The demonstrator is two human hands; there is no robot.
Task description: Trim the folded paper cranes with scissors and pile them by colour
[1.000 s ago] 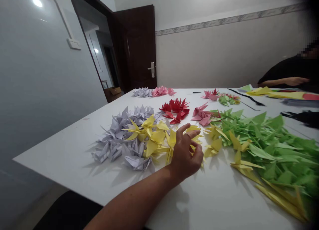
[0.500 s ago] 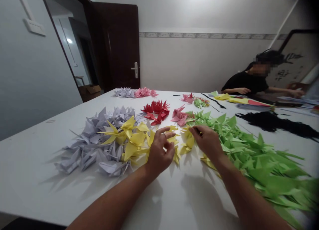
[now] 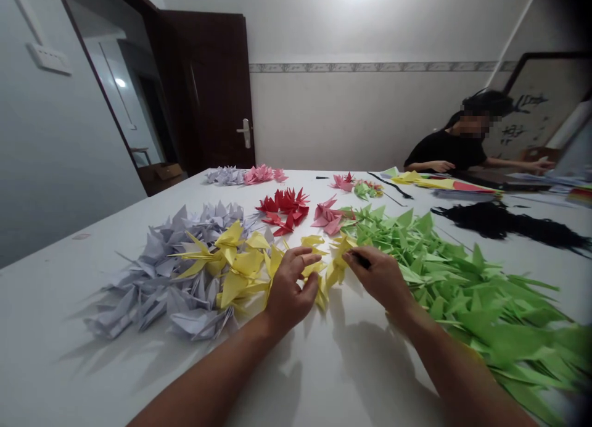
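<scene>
Folded yellow paper cranes (image 3: 247, 263) lie in a row across the middle of the table, partly over a heap of pale lilac paper cranes (image 3: 157, 273). My left hand (image 3: 292, 286) rests over the right part of this row, thumb and fingers apart, and covers some of the yellow cranes. My right hand (image 3: 382, 277) is closed, its fingertips pinching the edge of a yellow paper crane (image 3: 337, 263) just right of the row. A dark patch shows inside the right fist; I cannot tell what it is. Green paper cranes (image 3: 462, 291) spread beside and beyond the right forearm.
Red paper cranes (image 3: 284, 210) and pink ones (image 3: 327, 216) stand behind the yellow row. Black tassel-like strands (image 3: 499, 222) lie at the right. A person in black (image 3: 451, 146) sits at the far right near stacked papers (image 3: 462, 189). A dark door (image 3: 208, 87) stands behind.
The view has shifted slightly. My right hand has brought the yellow crane a little left, closer to the row. My left fingers have curled slightly and lowered.
</scene>
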